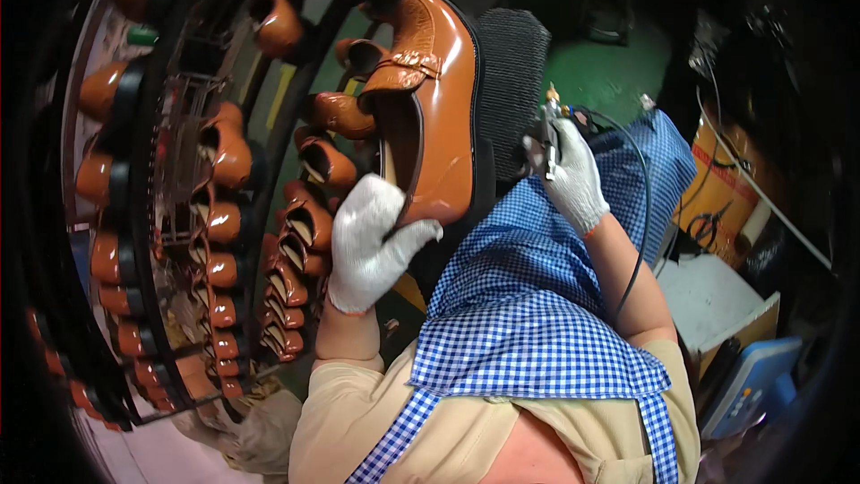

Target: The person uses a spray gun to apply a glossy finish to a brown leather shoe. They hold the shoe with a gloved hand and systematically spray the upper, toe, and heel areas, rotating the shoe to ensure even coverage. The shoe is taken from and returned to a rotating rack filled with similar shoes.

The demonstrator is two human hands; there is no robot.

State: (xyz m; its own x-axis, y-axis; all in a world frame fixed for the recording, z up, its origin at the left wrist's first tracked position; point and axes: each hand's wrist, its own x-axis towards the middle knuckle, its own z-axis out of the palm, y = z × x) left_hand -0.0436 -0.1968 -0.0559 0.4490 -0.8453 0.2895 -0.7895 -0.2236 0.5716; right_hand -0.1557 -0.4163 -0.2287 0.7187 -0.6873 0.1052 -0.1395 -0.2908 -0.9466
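My left hand (369, 244), in a white knit glove, grips a glossy tan loafer (450, 130) at its heel, thumb outside and the fingers partly hidden at the opening. The loafer has a dark sole, a strap and a patterned toe that points away from me. My right hand (576, 175), also gloved, is wrapped round a small metal spray gun (551, 136) with a brass tip pointing up. A thin dark hose (647, 206) runs from the gun past my right forearm. The spray gun is apart from the loafer.
Tall racks (152, 242) on my left hold many similar tan shoes. A black ribbed pad (515, 72) lies right of the loafer. A blue checked apron (537, 341) covers my lap. At right are scissors (709, 226), a pale board (717, 300) and a blue device (752, 385).
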